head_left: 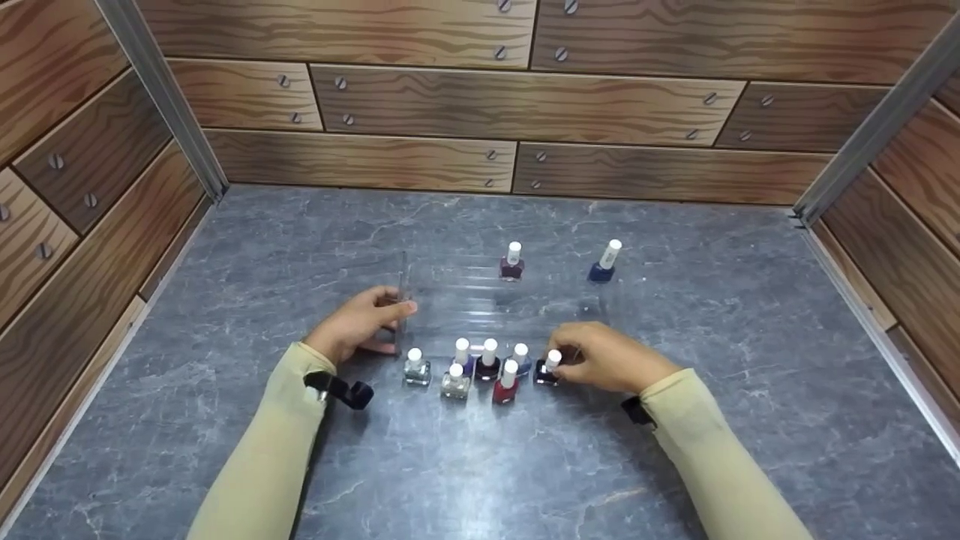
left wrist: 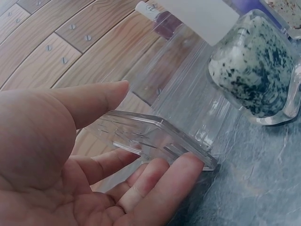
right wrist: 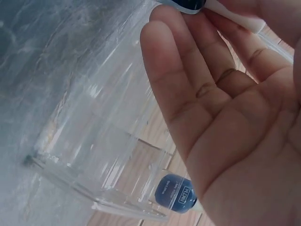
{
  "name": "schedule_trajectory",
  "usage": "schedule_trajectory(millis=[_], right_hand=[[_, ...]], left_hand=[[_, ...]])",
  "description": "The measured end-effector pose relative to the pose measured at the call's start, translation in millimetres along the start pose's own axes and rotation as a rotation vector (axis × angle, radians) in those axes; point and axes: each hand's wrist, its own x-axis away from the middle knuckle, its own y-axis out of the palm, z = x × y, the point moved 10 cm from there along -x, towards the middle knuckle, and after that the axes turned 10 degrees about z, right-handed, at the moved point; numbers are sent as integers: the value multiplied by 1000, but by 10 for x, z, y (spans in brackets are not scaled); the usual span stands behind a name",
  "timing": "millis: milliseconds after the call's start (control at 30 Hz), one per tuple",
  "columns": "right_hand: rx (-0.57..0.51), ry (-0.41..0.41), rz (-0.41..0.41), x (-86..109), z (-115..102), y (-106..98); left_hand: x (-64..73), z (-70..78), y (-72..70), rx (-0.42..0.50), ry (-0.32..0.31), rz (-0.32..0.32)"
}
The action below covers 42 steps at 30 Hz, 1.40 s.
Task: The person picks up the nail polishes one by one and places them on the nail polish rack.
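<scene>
My left hand holds the left end of a clear plastic display rack, thumb on one side of the end panel and fingers on the other. A dark nail polish bottle with a white cap is pinched in my right hand, at the rack's front right. In the right wrist view only part of that dark bottle shows at the top edge. Left of it stand a red bottle, a black bottle, a glittery bottle and a speckled green-white bottle.
Behind the front row are a purple bottle and a blue one. Toward the rack's back stand a plum bottle and a navy bottle. Wood-patterned walls enclose the grey marbled tabletop.
</scene>
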Motion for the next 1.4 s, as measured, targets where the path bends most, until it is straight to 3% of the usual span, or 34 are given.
schedule_trajectory(millis=[133,300,533,700,933,1167,1400], right_hand=[[-12,17,-22,-22,-89,106],[-32,72,-26,-70,-129,161],[-75,107,27,-101,-108,180],[-144,144,32,-50,-51,277],[-176,55,90,-12,-1,127],[-211,114,45,102,172,46],[-222,114,42,-5,110,101]], left_hand=[[32,-83,-81,-4,-19,-9],[-7,-85,-136,-12,-20,-28],[-113,-17,-154,-13,-9,-55],[-107,-82,-143,-9,-35,-53],[-79,-4,-8,35,-31,-14],[-67,50,192,38,-20,-24],[-48,83,25,2,-37,-26]])
